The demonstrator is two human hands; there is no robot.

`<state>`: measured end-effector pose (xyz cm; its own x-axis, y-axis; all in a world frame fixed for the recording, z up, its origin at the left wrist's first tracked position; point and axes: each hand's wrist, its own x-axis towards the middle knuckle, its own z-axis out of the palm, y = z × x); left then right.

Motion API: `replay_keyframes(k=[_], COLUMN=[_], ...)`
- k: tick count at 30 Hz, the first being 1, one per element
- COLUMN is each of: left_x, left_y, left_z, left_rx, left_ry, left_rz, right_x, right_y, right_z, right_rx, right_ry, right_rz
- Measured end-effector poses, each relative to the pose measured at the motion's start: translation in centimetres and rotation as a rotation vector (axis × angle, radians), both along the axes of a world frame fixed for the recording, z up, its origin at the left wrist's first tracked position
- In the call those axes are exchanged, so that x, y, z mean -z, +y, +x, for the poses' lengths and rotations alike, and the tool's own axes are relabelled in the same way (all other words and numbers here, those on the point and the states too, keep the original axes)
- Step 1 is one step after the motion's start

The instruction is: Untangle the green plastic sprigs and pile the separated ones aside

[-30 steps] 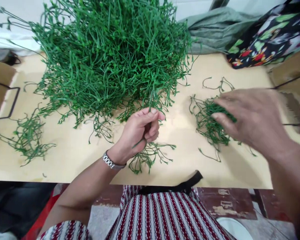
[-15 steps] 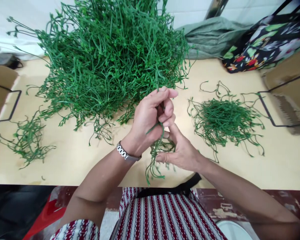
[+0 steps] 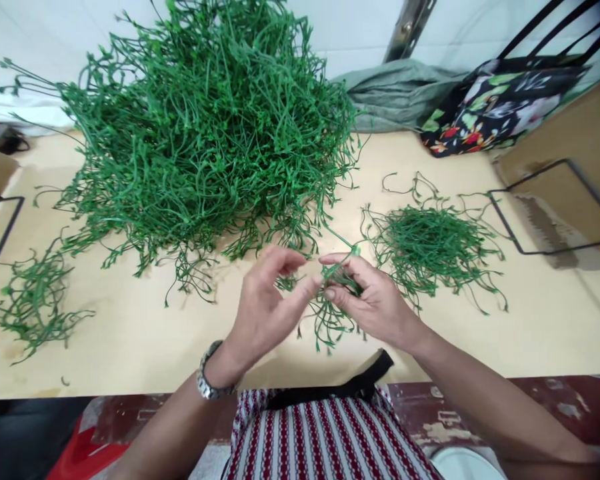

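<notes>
Our right hand (image 3: 380, 303) pinching green stems (image 3: 337, 275) between thumb and fingers, our left hand (image 3: 275, 307) beside it with fingers parted and curved, its grip unclear, large stem heap (image 3: 205, 133) behind on the pale table (image 3: 180, 353), smaller piles (image 3: 433, 247) to either side.

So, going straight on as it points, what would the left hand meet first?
Most likely the green budded stems held by the right hand; whether the left hand touches them is unclear.
</notes>
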<state>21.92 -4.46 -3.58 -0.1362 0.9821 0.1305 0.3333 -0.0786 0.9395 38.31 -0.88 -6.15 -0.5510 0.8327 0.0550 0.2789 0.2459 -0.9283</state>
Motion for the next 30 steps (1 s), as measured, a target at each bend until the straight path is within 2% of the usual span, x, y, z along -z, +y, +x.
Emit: replay_keyframes(k=[3,6,9,14,18,20,27,30], left_x=[0.9,1.2,0.9,0.6,1.1,1.4,1.3,1.4], left_y=[-1.1,-1.3,-1.3,-1.0,-0.5,-0.3,-0.1,-0.3], left_z=[0.6,1.0,1.2,1.6,1.6,1.4,1.2,1.2], left_rx=[0.034,-0.003,0.029,0.111,0.041,0.035,0.08,0.101], left_ry=[0.186,0.189,0.056,-0.31,-0.391,-0.416,-0.696,-0.733], left_rz=[0.053,0.125,0.126,-0.079,-0.137,-0.192,-0.365,-0.445], right_x=[0.3,0.5,0.3,0.2,0.6,0.8,0.8,1.1], right_y=[-0.5,-0.7,-0.5,0.0,-0.2,-0.1,0.5,0.6], right_z=[-0.2,-0.3,-0.2,-0.2,0.0,0.2,1.0,1.1], right_rx=[0.009,0.03,0.013,-0.16,-0.12,-0.123,-0.223,-0.194], right_ry=[0.007,0.006,0.067,0.156,0.125,0.08,-0.023,-0.092], right_rz=[0.002,-0.007,-0.041,-0.169,-0.222,-0.203,-0.018,0.034])
